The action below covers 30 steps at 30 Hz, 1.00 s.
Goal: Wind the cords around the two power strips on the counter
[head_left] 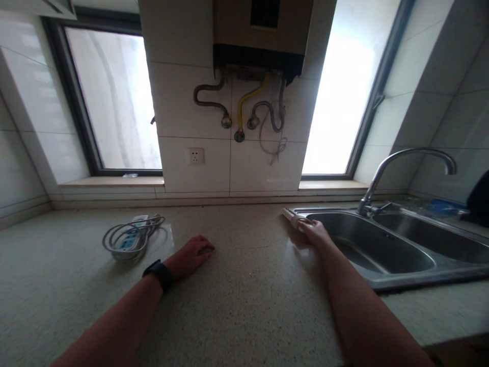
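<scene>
My left hand (193,255), with a dark band on its wrist, rests on the speckled countertop. Its fingers are loosely bent and a little apart, and nothing shows in them. To its left lies a power strip (131,238) with blue-green sockets, its grey cord coiled around and over it. At the sink's left rim, my right hand (314,232) is closed on a slim white object (291,216) with a pale cord wound round it. That object is tilted above the counter, and the hand covers part of it, so its exact kind is unclear.
A double-bowl steel sink (382,244) with a curved tap (412,153) is set into the countertop (244,306) on the right. On the back wall are a socket (196,156) and a water heater (262,30) with hanging pipes. A blue item (445,206) lies behind the sink.
</scene>
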Motion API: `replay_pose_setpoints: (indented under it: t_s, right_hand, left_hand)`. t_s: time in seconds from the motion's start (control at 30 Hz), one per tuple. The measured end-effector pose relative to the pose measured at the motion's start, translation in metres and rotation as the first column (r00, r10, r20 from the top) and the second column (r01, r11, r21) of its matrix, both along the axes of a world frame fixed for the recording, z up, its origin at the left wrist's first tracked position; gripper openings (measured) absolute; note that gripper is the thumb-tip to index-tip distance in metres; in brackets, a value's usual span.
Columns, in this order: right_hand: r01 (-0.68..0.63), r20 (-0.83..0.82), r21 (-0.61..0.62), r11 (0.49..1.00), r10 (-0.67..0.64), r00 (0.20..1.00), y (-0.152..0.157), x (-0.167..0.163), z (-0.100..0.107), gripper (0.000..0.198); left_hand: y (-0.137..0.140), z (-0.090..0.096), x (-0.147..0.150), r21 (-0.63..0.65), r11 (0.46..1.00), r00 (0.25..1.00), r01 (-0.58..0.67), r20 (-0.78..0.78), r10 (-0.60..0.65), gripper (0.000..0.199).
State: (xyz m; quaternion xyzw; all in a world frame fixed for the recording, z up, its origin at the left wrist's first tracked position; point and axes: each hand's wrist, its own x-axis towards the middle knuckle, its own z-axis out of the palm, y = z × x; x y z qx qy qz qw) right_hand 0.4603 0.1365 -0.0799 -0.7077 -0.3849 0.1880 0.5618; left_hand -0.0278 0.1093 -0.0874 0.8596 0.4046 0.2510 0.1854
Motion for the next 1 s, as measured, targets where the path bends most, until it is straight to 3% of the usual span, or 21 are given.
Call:
replay_pose_setpoints:
  t_s: [0.17, 0.3, 0.5, 0.57, 0.63, 0.73, 0.77, 0.8, 0.9, 1.0]
  right_hand:
    - [0.158, 0.105, -0.111, 0.981, -0.147, 0.984, -0.004, -0.004, 0.009, 0.066]
    - [0.239, 0.216, -0.099, 0.966, -0.214, 0.953, -0.010, -0.017, 0.015, 0.062]
    - [0.123, 0.443, 0.038, 0.992, -0.127, 0.887, -0.007, -0.049, 0.014, 0.048]
    - [0.043, 0.538, 0.070, 0.997, -0.074, 0.840, -0.004, -0.057, 0.009, 0.044]
    - [-0.030, 0.590, 0.085, 0.996, -0.026, 0.807, -0.001, -0.062, 0.004, 0.041]
    - [-0.104, 0.633, 0.091, 0.990, 0.023, 0.774, 0.003, -0.062, -0.002, 0.041]
    - [-0.118, 0.639, 0.083, 0.990, 0.038, 0.768, 0.004, -0.061, -0.003, 0.041]
    - [-0.124, 0.642, 0.071, 0.990, 0.050, 0.765, 0.004, -0.061, -0.004, 0.042]
    - [-0.131, 0.644, 0.036, 0.991, 0.077, 0.761, 0.005, -0.059, -0.005, 0.043]
    - [-0.155, 0.647, 0.015, 0.988, 0.109, 0.755, 0.005, -0.060, -0.006, 0.043]
  left_hand:
    - [0.001, -0.001, -0.001, 0.012, 1.000, 1.000, 0.007, -0.014, -0.007, 0.033]
    - [-0.001, 0.004, -0.003, 0.053, 0.998, 0.999, -0.019, -0.033, 0.021, 0.031]
    - [0.005, 0.014, -0.016, 0.309, 0.947, 0.985, -0.092, -0.108, 0.131, 0.030]
    - [0.008, 0.020, -0.026, 0.436, 0.877, 0.961, -0.201, -0.086, 0.263, 0.031]
    - [0.011, 0.028, -0.041, 0.554, 0.747, 0.891, -0.368, -0.020, 0.454, 0.035]
    - [0.014, 0.035, -0.074, 0.629, 0.447, 0.654, -0.636, 0.132, 0.745, 0.053]
    - [0.014, 0.035, -0.086, 0.612, 0.359, 0.554, -0.705, 0.160, 0.817, 0.062]
    - [0.015, 0.033, -0.098, 0.582, 0.303, 0.468, -0.755, 0.153, 0.871, 0.071]
    - [0.020, 0.024, -0.130, 0.411, 0.258, 0.292, -0.874, 0.021, 0.956, 0.094]
    - [0.026, 0.014, -0.147, 0.231, 0.264, 0.248, -0.937, -0.097, 0.964, 0.110]
